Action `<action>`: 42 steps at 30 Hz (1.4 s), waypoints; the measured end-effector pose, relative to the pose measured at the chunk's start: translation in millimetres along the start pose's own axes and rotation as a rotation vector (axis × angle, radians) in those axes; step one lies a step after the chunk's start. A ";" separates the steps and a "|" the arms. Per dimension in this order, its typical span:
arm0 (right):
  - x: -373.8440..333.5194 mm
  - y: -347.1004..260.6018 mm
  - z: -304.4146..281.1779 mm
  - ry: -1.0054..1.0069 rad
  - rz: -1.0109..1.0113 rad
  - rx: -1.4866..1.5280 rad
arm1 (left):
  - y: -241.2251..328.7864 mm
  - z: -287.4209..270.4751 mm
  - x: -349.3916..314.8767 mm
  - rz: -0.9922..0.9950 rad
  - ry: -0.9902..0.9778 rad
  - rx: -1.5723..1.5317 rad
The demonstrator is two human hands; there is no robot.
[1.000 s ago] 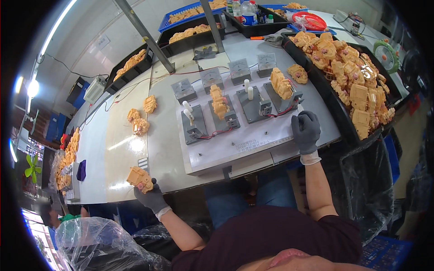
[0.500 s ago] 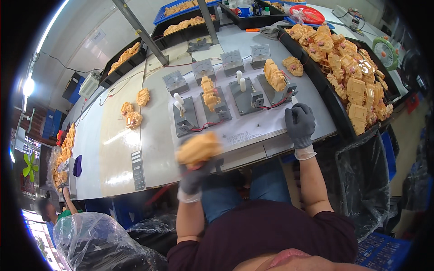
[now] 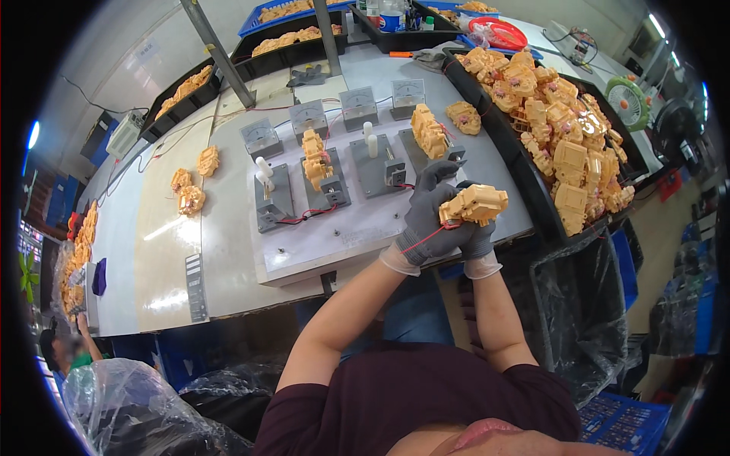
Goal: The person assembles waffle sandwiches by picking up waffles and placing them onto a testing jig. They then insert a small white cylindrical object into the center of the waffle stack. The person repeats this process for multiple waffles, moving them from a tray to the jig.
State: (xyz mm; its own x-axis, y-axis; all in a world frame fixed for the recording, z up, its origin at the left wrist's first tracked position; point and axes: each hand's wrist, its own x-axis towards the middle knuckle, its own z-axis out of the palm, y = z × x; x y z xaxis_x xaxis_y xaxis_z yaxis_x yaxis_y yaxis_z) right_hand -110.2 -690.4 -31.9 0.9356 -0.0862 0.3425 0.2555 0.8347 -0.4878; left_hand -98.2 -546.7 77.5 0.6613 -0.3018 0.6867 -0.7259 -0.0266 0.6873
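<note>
In front of me, past the near right edge of the white test board [image 3: 304, 262], is a light-orange plastic housing [image 3: 479, 204] with a thin red wire. My left hand [image 3: 427, 220], in a grey glove over a clear one, grips its left side. My right hand [image 3: 477, 240], gloved alike, is closed around it from below and behind; most of its fingers are hidden. Beyond my hands, a similar housing [image 3: 429, 131] stands on the rightmost grey fixture, and another housing [image 3: 314, 159] on the second fixture from the left. The leftmost fixture [image 3: 274, 201] and the third fixture [image 3: 372, 171] show bare white pegs.
Four dial meters stand behind the fixtures, one of them a meter [image 3: 357, 106]. A black tray [image 3: 525, 178] heaped with housings fills the right side. Loose housings [image 3: 190, 199] lie on the left table, near a dark strip [image 3: 195, 287]. Another person's arm [image 3: 87, 338] shows far left.
My left hand has carried the housing right and met my right hand, which has drawn slightly closer to me. The view has shifted, so the bench sits further left.
</note>
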 end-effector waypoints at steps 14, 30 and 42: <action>-2.4 1.7 -17.4 -0.228 0.022 0.084 | -5.0 3.1 -7.0 -0.122 -0.053 -0.051; 38.0 -68.4 7.3 -0.213 0.024 -1.627 | -20.0 5.0 -8.8 -0.229 -0.191 -0.346; 165.3 -61.7 95.2 -0.276 0.320 -1.906 | -18.6 8.8 -8.9 -0.092 -0.128 -0.415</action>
State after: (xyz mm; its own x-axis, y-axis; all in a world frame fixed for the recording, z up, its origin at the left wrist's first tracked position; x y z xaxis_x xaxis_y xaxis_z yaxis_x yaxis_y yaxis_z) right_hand 5.4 -704.5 131.2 0.9842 0.1564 0.0828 0.1754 -0.8010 -0.5723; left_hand -92.2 -551.9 56.5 0.6722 -0.4320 0.6012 -0.5104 0.3178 0.7991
